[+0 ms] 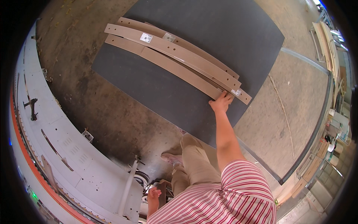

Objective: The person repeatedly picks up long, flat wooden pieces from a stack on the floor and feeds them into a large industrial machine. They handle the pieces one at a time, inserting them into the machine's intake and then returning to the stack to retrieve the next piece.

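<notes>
Several long, narrow brown board strips point(179, 51) with drilled holes and white labels lie overlapping on a dark grey sheet point(156, 87). My right hand point(223, 101) is at the right end of the nearest strip point(164, 61), thumb on its near edge and fingers over its top. A white label point(235, 92) shows just beyond my fingertips. The underside of the grip is hidden. My left hand point(154, 194) hangs low beside my leg, fingers loosely bent and slightly apart, with nothing visible in it.
A long white machine point(80, 168) with an orange edge curves along the left, with a white pipe point(128, 186) near my left hand. A dark metal frame point(305, 156) stands on the right over the concrete floor point(276, 123). Boards point(323, 44) lean at the far right.
</notes>
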Demonstrator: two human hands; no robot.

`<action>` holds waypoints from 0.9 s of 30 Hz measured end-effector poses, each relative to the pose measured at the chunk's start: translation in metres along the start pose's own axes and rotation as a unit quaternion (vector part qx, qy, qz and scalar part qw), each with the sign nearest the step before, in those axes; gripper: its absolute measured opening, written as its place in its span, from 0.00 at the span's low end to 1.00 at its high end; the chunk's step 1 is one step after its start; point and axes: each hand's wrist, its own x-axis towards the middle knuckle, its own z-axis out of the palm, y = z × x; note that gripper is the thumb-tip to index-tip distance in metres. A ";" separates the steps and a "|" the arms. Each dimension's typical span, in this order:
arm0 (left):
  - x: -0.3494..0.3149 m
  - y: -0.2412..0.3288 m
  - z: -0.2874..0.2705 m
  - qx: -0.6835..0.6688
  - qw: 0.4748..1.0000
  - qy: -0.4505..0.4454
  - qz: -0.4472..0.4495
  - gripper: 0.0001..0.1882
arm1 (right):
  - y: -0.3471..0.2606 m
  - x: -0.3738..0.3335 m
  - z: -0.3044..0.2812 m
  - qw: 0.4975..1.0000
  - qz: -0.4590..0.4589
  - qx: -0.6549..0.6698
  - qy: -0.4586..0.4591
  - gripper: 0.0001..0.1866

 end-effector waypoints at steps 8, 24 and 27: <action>0.009 -0.009 0.001 -0.001 0.999 0.002 0.037 0.17 | 0.006 0.014 -0.019 0.997 -0.052 -0.058 0.015 0.51; 0.002 -0.028 0.006 -0.057 0.997 0.048 0.033 0.16 | -0.105 -0.035 0.003 0.947 -0.310 0.034 -0.073 0.30; 0.005 -0.027 0.007 -0.116 0.992 0.049 0.020 0.18 | -0.091 -0.080 -0.036 0.912 -0.376 0.021 -0.165 0.33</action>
